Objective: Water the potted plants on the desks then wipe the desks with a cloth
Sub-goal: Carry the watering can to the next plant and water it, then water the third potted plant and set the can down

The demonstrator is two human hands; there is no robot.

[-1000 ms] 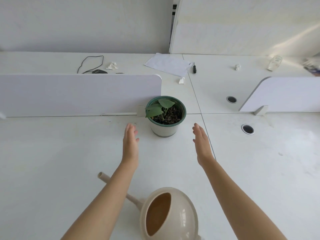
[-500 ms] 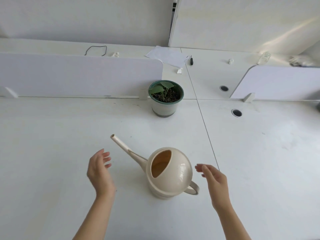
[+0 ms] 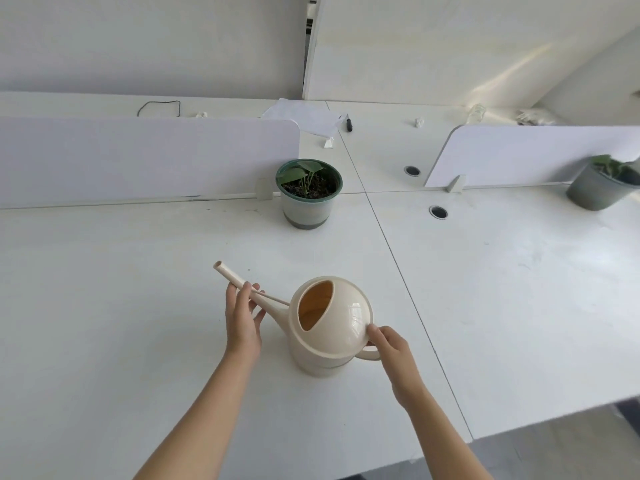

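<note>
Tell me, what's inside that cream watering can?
Through the top opening of the watering can, only its tan inner wall shows. Any water cannot be made out, and the dome hides the rest. The left hand touches its spout, the right hand its handle.

White desks butt together, a thin seam running between them. Low pale dividers stand along the back edges, another off to the right. Two round cable ports sit near the seam. Plain white walls behind, sunlight streaking the right one. Grey floor shows at bottom right.
</note>
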